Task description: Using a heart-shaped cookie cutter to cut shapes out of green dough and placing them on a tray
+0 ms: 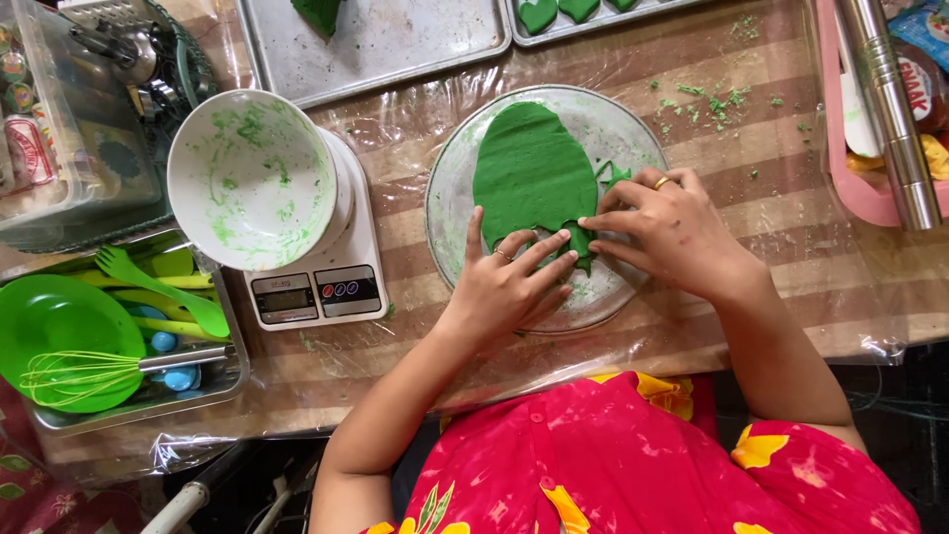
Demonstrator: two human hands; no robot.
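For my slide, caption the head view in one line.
Both hands, left and right, press the near edge of flattened green dough on a round glass plate.

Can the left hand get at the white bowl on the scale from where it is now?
Probably yes: the left hand lies on the glass plate, and the white bowl sits open just beside it, with nothing between.

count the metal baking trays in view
2: one baking tray at top centre and a second tray at top right, both cut off by the frame edge; more may lie outside.
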